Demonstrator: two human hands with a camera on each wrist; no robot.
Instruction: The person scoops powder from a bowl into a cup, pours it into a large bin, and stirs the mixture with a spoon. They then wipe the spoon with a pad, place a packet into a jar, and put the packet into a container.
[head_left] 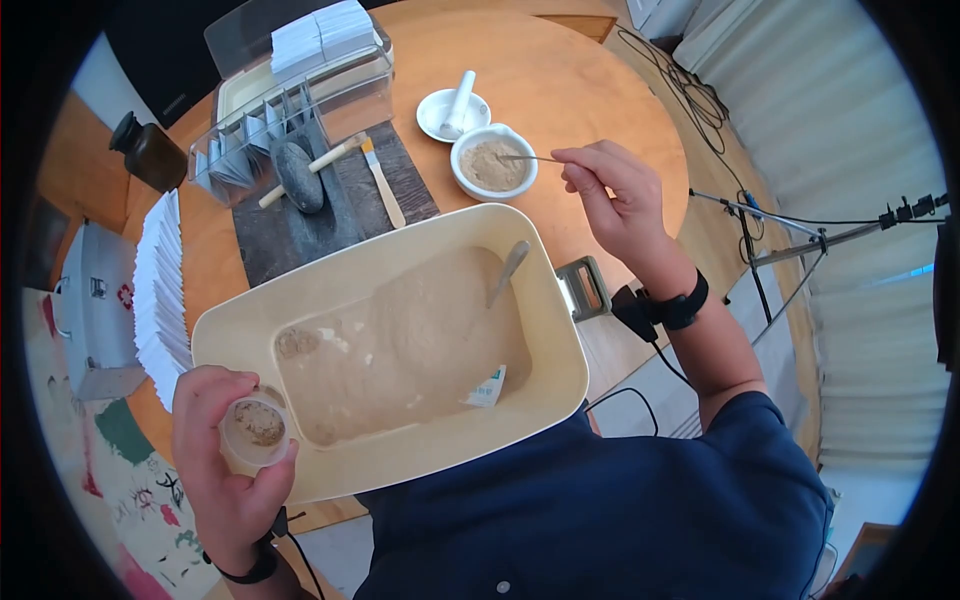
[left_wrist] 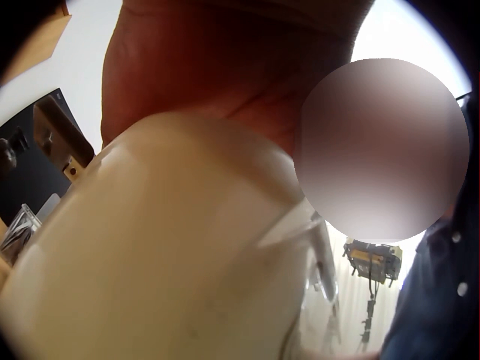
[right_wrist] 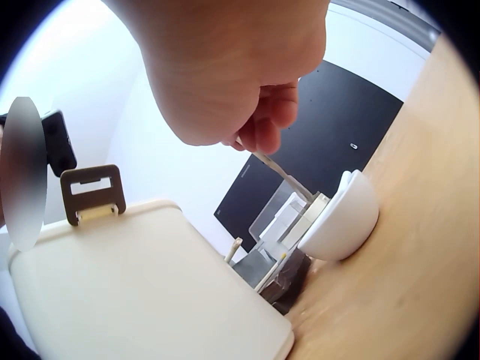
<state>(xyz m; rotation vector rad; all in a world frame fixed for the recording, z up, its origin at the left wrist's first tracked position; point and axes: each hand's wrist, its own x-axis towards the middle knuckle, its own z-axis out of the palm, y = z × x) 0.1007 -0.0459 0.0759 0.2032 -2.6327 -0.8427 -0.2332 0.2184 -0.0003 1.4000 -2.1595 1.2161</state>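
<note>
toward the tabletop's [head_left: 590, 95] right edge, right hand [head_left: 622, 195] pinches metal utensil [head_left: 535, 159] in mortar [head_left: 496, 196]; left hand [head_left: 212, 450] grips small cup [head_left: 262, 459]

Round wooden table [head_left: 600, 80] on light wood floor [head_left: 715, 245], pale curtains [head_left: 860, 380] behind

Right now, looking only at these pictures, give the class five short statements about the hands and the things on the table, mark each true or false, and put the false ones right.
1. The right hand holds a thin tool at the bowl. True.
2. The left hand is empty. False: it holds a small cup.
3. The brush lies in the tub. False: it lies on the dark board.
4. A pestle rests in the dish. True.
5. Nothing but powder is in the tub. False: a spoon and a packet are there too.
</note>
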